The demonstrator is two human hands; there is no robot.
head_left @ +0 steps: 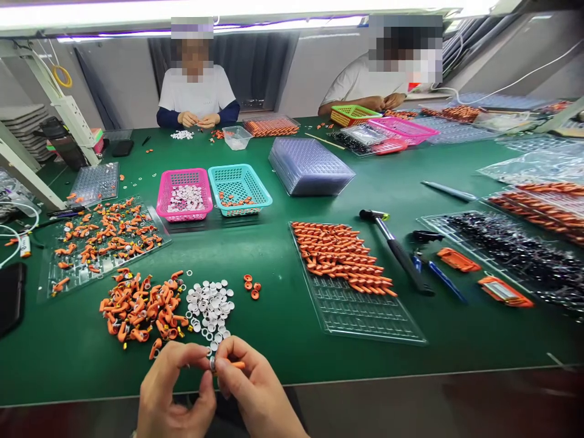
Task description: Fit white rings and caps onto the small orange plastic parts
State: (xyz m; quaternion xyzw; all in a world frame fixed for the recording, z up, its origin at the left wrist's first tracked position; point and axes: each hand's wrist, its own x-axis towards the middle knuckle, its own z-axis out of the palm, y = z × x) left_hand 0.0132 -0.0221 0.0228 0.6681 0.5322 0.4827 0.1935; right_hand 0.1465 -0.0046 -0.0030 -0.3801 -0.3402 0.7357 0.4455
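Over the table's near edge, my right hand point(249, 377) pinches an orange earbud piece point(238, 365) between thumb and fingers, its stem pointing right. My left hand point(176, 383) meets it from the other side, thumb and index fingertip closed about a small round grey-white cap point(212, 364) at the earbud's head. Whether the cap is joined to the earbud cannot be made out. Just beyond my hands lie a heap of white round caps and rings point(212, 304) and, left of it, a pile of orange earbud pieces point(141, 307). Several small orange cups point(254, 293) lie nearby.
A clear tray point(374, 319) with rows of orange pieces stands right of centre, beside a hammer point(396, 252). Pink point(160, 204) and blue point(267, 198) baskets and stacked clear trays point(314, 176) stand farther back. Two people work across the green table.
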